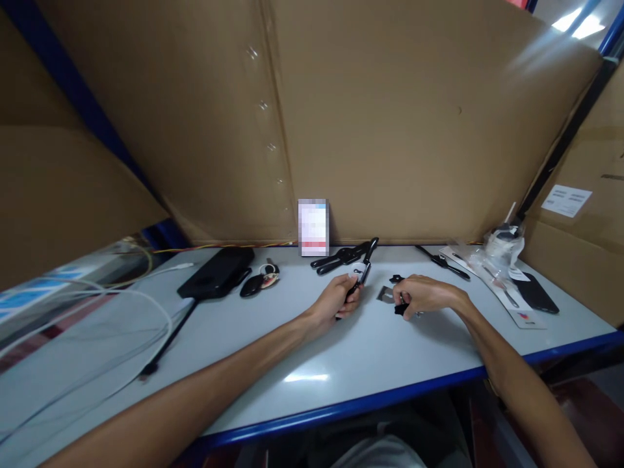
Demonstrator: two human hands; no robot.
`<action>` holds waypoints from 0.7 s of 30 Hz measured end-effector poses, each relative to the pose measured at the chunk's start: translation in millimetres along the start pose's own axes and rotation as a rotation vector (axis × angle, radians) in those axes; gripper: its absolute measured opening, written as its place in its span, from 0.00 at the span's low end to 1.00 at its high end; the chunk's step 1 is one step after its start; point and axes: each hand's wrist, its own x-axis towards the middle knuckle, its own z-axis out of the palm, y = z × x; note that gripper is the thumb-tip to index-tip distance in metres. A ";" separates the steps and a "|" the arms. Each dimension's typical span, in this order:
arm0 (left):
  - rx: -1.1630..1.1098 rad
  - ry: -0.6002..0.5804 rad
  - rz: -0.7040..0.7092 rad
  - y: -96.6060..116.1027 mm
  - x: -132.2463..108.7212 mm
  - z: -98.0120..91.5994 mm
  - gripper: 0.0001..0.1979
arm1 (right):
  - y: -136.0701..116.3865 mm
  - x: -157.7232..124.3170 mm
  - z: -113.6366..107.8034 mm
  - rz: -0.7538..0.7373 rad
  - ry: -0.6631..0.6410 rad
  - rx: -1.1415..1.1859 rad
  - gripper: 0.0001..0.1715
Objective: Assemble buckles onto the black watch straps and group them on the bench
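Observation:
My left hand point(338, 300) is closed round the lower end of a slim black tool point(363, 268) that points up and away over the light table point(341, 364). My right hand point(423, 294) rests on the table just to the right, fingers curled on a small black part point(400, 308). A small flat metal piece point(385, 294) lies between the hands, touching the right fingers. Another small black piece point(396, 279) sits just behind the right hand.
Black pliers-like tools point(338, 258) lie behind the left hand. A card point(312, 227) stands against the cardboard wall. A black case point(218, 273), key fob point(258, 281), white cables point(121, 325), plastic packets point(492, 276), a black tool point(443, 261) and a dark phone point(536, 292) lie around.

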 end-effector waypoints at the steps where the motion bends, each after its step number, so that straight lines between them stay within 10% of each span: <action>1: -0.012 -0.006 -0.013 0.1 -1.4 1.3 0.12 | -0.1 1.4 1.5 0.002 0.003 -0.012 0.14; 11: 0.078 -0.153 -0.136 -2.8 -12.8 12.0 0.13 | 16.0 2.1 -8.0 -0.036 0.095 0.570 0.13; 21: 0.208 -0.078 -0.068 -12.5 -9.9 17.5 0.15 | -14.9 21.9 7.2 -0.018 0.494 1.098 0.25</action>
